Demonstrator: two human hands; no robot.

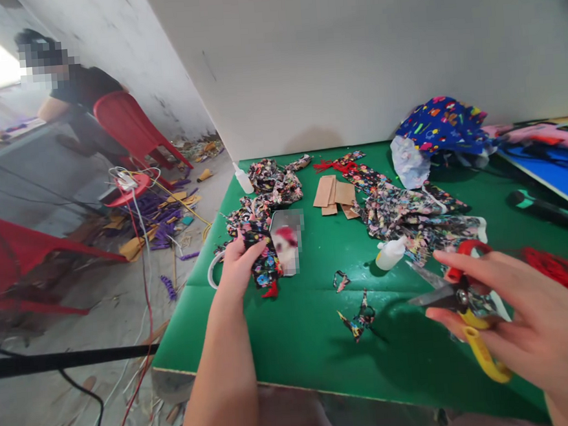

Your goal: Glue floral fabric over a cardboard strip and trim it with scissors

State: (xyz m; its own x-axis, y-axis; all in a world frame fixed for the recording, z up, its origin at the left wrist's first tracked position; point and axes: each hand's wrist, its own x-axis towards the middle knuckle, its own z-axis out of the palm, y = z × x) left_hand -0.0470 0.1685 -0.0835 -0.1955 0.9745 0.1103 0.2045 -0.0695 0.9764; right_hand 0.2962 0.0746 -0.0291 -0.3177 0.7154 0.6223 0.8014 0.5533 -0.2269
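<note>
My left hand [239, 261] is closed on a small dark floral cloth piece [266, 261] with a red tip, at the left of the green table [314, 360]. My right hand [519, 313] holds scissors [459, 295] with red and yellow handles, their blades parted and pointing left. Beyond the scissors stands a white bottle [390, 254] beside a heap of floral fabric [405, 214]. Small floral scraps [357, 318] lie between my hands. A phone [286, 242] lies right of the held cloth, and a white ring [213, 271] is partly hidden behind my left hand.
Brown cardboard pieces [334, 193], a second bottle [243, 179] and more floral fabric [274, 181] lie farther back. At right are a blue patterned cloth [443, 127], a black-green tool [546, 211] and red strands [563, 271]. A person [85, 90] sits on a red chair [129, 123].
</note>
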